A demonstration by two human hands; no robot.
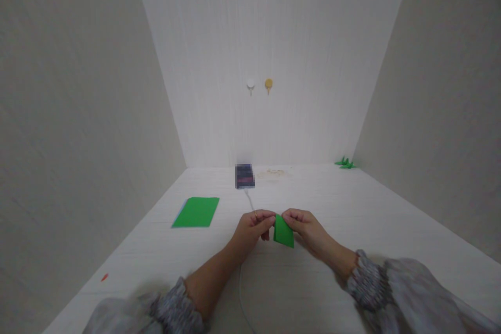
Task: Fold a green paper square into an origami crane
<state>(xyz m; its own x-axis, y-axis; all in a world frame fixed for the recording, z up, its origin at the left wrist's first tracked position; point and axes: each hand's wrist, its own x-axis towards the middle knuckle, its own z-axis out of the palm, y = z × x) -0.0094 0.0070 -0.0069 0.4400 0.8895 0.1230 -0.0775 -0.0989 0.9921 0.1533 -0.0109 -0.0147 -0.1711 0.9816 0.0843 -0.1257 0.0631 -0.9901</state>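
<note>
A small folded piece of green paper (283, 231) is held up between my two hands, above the white table. My left hand (256, 225) pinches its upper left edge between thumb and fingers. On the other side, my right hand (302, 221) grips the upper right edge, also with thumb and fingers closed. The paper looks folded over in layers and hangs tilted, its lower corner pointing down to the right. My fingertips cover its top edge.
A stack of green paper sheets (196, 212) lies at the left. A blurred-out device (245, 176) stands near the back wall, with a white cable (240, 287) running toward me. Small folded green shapes (346, 163) sit in the back right corner. An orange-red scrap (104, 277) lies front left.
</note>
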